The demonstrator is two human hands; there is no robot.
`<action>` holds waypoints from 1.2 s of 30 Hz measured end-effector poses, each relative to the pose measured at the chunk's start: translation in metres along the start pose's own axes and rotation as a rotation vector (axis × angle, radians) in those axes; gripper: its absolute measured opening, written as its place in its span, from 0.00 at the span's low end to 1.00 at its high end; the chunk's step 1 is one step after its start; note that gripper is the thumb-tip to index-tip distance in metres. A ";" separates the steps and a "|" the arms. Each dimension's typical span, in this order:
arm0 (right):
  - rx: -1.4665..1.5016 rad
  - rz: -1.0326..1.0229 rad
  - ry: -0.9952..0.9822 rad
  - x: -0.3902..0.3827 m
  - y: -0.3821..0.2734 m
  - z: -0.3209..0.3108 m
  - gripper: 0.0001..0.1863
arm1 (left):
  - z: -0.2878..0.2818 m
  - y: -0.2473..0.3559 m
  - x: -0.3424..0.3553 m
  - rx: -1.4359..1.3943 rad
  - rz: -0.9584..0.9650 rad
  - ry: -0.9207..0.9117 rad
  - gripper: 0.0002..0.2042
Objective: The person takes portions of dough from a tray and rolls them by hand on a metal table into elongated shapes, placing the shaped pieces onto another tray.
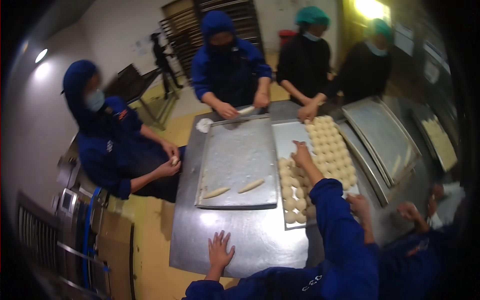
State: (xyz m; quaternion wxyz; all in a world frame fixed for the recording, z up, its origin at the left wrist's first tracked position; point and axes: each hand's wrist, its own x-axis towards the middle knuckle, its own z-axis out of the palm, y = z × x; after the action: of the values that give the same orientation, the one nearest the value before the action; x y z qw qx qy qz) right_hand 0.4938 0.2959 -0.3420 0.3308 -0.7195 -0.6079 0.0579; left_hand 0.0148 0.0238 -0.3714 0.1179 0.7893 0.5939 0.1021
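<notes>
My left hand [220,249] lies open, fingers spread, on the steel table [195,240]. My right hand [302,152] reaches over a tray [287,135] beside rows of round dough balls [325,135], with fingers apart and nothing visibly held. Left of it, a large tray [237,150] bears two elongated dough pieces [251,186]. Across the table, a co-worker in blue [225,70] holds a long dough piece [246,110] in both hands. At left, another [115,145] holds a small dough piece [174,161].
Two people with green caps [305,65] stand across the table, one reaching to the dough balls. Other hands [410,212] are close at my right. Stacked trays [380,140] and another filled tray [435,140] lie at right. Steel equipment [70,205] stands at left, a dark rack [177,40] behind.
</notes>
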 end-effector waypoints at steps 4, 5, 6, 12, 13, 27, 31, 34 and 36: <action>-0.147 0.105 -0.193 0.026 0.012 0.035 0.32 | -0.007 -0.003 -0.008 0.018 -0.017 0.013 0.30; -0.121 0.127 -0.257 0.025 0.007 0.047 0.30 | -0.008 -0.007 -0.015 0.017 -0.041 0.010 0.29; -0.201 0.112 -0.341 0.029 0.006 0.053 0.29 | -0.007 -0.008 -0.017 0.011 -0.049 0.007 0.29; -0.427 0.225 -0.271 0.047 0.055 0.058 0.26 | -0.001 0.002 -0.002 -0.020 -0.027 0.007 0.29; -0.416 0.248 -0.286 0.040 0.036 0.063 0.27 | -0.004 -0.001 -0.010 -0.006 -0.054 -0.004 0.29; -0.214 0.272 -0.336 0.086 0.070 0.047 0.32 | 0.003 -0.005 -0.007 0.005 -0.004 0.018 0.29; -0.031 0.149 0.046 0.118 0.035 -0.018 0.31 | -0.001 -0.005 -0.016 0.000 -0.013 0.018 0.29; 0.295 -0.076 0.333 0.143 -0.005 -0.114 0.23 | 0.005 -0.008 -0.016 -0.025 0.004 0.027 0.28; 0.558 -0.131 0.309 0.125 -0.045 -0.162 0.21 | 0.009 -0.012 -0.014 -0.029 0.018 0.046 0.29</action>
State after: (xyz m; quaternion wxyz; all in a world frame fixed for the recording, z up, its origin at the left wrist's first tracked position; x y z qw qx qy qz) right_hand 0.5669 0.3462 -0.1525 0.6065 -0.5606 -0.5564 0.0910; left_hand 0.0029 0.0128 -0.3835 0.1147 0.7903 0.5876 0.1301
